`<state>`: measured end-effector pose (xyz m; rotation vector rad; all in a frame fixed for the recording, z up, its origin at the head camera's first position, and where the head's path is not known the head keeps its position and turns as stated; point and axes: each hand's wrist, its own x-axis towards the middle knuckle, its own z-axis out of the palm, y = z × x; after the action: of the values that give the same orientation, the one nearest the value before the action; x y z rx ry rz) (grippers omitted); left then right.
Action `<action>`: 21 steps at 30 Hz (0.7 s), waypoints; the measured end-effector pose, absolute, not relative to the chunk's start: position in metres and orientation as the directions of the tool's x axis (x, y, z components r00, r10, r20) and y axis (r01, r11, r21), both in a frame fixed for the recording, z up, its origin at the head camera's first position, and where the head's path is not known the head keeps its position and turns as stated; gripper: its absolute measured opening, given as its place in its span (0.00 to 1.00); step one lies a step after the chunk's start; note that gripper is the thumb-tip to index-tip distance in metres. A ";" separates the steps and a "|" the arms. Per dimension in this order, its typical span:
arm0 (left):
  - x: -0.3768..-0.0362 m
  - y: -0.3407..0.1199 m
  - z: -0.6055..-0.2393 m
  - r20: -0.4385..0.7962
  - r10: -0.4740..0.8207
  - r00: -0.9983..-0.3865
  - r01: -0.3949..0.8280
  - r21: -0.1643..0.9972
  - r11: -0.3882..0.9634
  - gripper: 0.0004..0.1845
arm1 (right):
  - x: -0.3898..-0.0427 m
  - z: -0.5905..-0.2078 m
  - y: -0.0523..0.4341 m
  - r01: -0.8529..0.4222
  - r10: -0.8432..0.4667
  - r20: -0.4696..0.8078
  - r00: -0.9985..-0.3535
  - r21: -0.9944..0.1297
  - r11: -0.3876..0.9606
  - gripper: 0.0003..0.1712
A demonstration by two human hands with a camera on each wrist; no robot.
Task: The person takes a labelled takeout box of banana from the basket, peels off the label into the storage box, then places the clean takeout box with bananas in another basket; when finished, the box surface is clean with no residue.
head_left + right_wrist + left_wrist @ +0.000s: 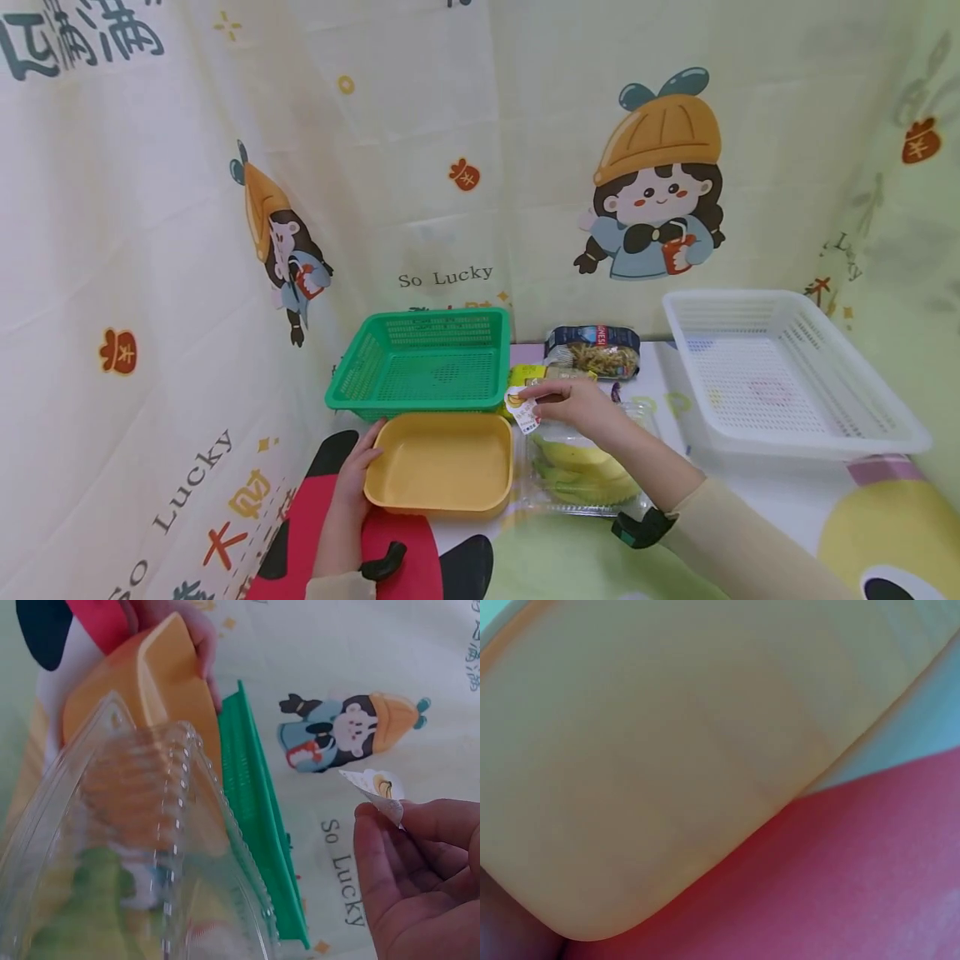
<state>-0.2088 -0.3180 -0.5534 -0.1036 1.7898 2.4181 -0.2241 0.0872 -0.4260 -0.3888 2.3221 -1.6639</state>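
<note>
- Left wrist view: filled almost wholly by the yellow tray's [675, 750] wall at close range, blurred; the hand itself cannot be made out there.
- Right wrist view: the clear plastic box [127, 855] is cut off at the left and bottom edges; its contents show only as green and yellow blur.
- Left hand [358, 467]: grips the yellow tray [441, 463] at its left rim, thumb over the edge, near the desk's front left.
- Right hand [577, 407]: pinches a small white sticker [522, 410] with a yellow banana picture between thumb and fingertips, held over the clear plastic box [585, 467], which lies just right of the yellow tray and holds yellow-green fruit.
- Green basket [423, 362]: behind the yellow tray, toward the desk's back edge.
- White basket [787, 375]: at the desk's right side, well apart from the hands.
- Bag of pasta [596, 350]: at the back edge, between the two baskets; its red label is too small to read.
- Desk [772, 492] and surrounding walls: covered in pale cartoon-print cloth showing a girl in an orange hat; "So Lucky" is legible, with Chinese characters.
</note>
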 end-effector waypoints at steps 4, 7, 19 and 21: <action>-0.209 -0.318 -0.554 -0.131 0.081 -0.988 -0.149 0.946 -0.288 0.29 | -0.230 -0.428 0.071 -0.050 -0.375 -0.074 -0.924 -0.949 0.312 0.15; -0.209 -0.318 -0.554 -0.147 0.079 -0.986 -0.165 0.937 -0.307 0.29 | -0.236 -0.433 0.060 -0.052 -0.388 -0.085 -0.918 -0.943 0.330 0.16; -0.209 -0.317 -0.556 -0.144 0.066 -0.987 -0.157 0.940 -0.304 0.29 | -0.248 -0.454 0.015 -0.067 -0.522 -0.139 -0.841 -0.932 0.357 0.15; -0.208 -0.317 -0.556 -0.142 0.063 -0.988 -0.155 0.941 -0.302 0.29 | -0.250 -0.457 0.008 -0.065 -0.540 -0.153 -0.828 -0.929 0.364 0.15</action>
<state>-0.2081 -0.3173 -0.5559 -0.1175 1.7687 2.4278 -0.2500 0.0080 -0.4575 -0.5253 2.1944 -1.4659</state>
